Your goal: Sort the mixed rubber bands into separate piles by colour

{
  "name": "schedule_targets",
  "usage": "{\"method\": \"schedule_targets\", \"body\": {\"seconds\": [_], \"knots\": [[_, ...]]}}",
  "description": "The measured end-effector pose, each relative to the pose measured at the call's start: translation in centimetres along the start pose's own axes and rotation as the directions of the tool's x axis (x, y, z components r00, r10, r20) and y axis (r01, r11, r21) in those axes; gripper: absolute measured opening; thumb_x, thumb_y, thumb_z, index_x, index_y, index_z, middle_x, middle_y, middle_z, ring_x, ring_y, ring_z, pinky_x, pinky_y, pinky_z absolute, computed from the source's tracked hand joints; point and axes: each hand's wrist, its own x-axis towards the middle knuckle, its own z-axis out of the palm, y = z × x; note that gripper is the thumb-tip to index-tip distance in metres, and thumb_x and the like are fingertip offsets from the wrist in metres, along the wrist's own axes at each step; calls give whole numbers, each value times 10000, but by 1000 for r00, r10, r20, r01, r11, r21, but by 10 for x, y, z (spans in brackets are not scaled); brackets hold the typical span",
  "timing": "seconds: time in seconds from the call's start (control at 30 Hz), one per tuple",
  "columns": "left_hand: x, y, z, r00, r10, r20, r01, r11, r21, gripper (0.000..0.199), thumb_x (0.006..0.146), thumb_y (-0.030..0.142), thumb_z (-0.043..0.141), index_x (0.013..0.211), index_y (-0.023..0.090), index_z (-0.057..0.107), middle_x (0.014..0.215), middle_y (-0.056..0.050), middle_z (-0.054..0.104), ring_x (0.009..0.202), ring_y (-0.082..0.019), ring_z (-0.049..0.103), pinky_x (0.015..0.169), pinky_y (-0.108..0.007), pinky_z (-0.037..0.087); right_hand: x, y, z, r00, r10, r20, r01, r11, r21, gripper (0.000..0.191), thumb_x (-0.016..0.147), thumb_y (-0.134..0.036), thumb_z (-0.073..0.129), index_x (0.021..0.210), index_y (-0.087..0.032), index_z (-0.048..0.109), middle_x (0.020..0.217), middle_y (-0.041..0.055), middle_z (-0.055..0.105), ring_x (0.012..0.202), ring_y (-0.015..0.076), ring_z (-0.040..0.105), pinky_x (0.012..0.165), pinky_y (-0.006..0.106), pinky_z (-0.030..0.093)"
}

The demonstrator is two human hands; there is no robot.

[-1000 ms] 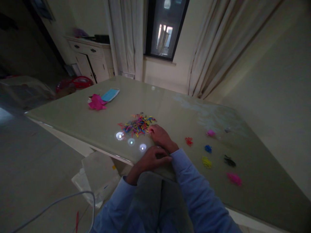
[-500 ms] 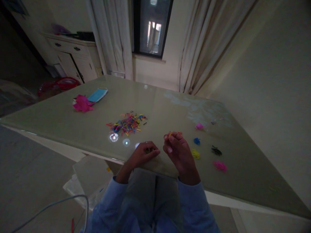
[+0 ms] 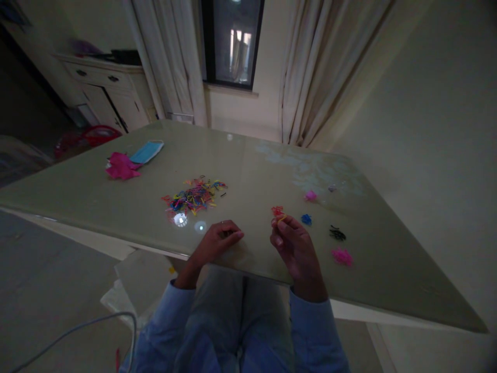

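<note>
My right hand [image 3: 297,248] pinches a small yellow rubber band [image 3: 282,218] between thumb and fingertips, just above the table. Right behind those fingertips lies a little heap of red rubber bands [image 3: 277,210]. My left hand [image 3: 218,242] rests near the table's front edge, its fingers loosely bent and the thumb apart, with nothing visible in it. Beyond it to the left spreads a mixed pile of coloured rubber bands [image 3: 196,198]. Right of my right hand are small heaps of blue bands [image 3: 306,219], black bands [image 3: 337,233] and pink bands [image 3: 342,256].
A crumpled pink wrapper [image 3: 122,167] and a blue face mask [image 3: 147,152] lie at the table's far left. Another pink clump [image 3: 310,196] sits behind the blue heap. The glossy table [image 3: 248,171] has its front edge close to my lap.
My right hand has shifted right with the yellow band, toward the red heap, and now covers the yellow heap seen before. My left hand stays about where it was; the view has turned slightly.
</note>
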Motion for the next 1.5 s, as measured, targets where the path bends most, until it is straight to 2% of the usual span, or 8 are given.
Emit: {"method": "schedule_targets", "body": {"seconds": [0.13, 0.23, 0.4, 0.63, 1.0, 1.17, 1.33, 1.5], "knots": [[0, -1, -1, 1000, -14, 1, 14, 1000, 14, 290, 863, 405, 606, 751, 148, 682, 741, -28, 640, 709, -138, 564, 672, -250, 428, -6, 1, -7, 995, -34, -92, 26, 996, -86, 224, 675, -294, 802, 824, -197, 664, 786, -6, 660, 508, 53, 465, 450, 176, 357], [0, -1, -1, 1000, -21, -3, 22, 1000, 16, 300, 856, 418, 608, 742, 150, 679, 729, -29, 642, 699, -139, 561, 660, -248, 428, -13, 4, -23, 954, -195, -227, 111, 935, -336, 245, 695, -330, 783, 857, -191, 663, 700, -14, 636, 522, 80, 494, 471, 193, 385], [0, -1, -1, 1000, -27, -11, 27, 1000, 13, 295, 854, 417, 612, 731, 156, 674, 720, -22, 639, 697, -137, 567, 657, -245, 428, -22, 0, -73, 780, -530, -334, 63, 597, -800, 305, 729, -434, 721, 866, -165, 678, 662, 17, 641, 572, 145, 576, 531, 248, 461], [1, 2, -2, 1000, -22, -14, 22, 1000, 6, 270, 844, 398, 622, 726, 161, 676, 725, -23, 642, 703, -141, 570, 663, -247, 437, -29, -10, -110, 770, -607, -197, -53, 246, -968, 309, 774, -460, 603, 843, -171, 690, 755, 76, 708, 577, 173, 611, 584, 287, 492], [0, 6, -2, 999, -31, -28, 31, 999, 16, 275, 842, 405, 619, 730, 160, 674, 719, -20, 642, 696, -139, 570, 660, -246, 437, -31, -5, -113, 801, -573, -174, -40, 239, -970, 319, 797, -467, 592, 879, -171, 680, 798, 80, 711, 580, 165, 604, 551, 275, 485], [0, 3, -2, 999, -26, -23, 26, 999, 18, 275, 849, 398, 617, 730, 158, 674, 733, -27, 641, 708, -140, 571, 669, -249, 437, -39, 2, -89, 798, -600, -52, 93, 207, -974, 221, 862, -389, 589, 900, -183, 660, 841, 68, 690, 605, 149, 589, 576, 268, 473], [0, 3, 0, 999, -28, -29, 29, 1000, 8, 273, 846, 394, 628, 730, 151, 677, 716, -28, 638, 691, -139, 567, 653, -248, 437, -30, 23, -55, 916, -351, 194, 295, 259, -920, 138, 902, -313, 579, 894, -206, 666, 824, 44, 680, 638, 147, 591, 628, 265, 470], [0, 6, 0, 999, -28, -27, 29, 999, 25, 277, 855, 398, 622, 745, 151, 682, 736, -30, 647, 710, -138, 575, 668, -244, 440, -8, 37, -48, 948, -148, 282, 313, 280, -907, 127, 889, -297, 599, 893, -209, 691, 865, 39, 709, 714, 164, 622, 683, 276, 466]]}}
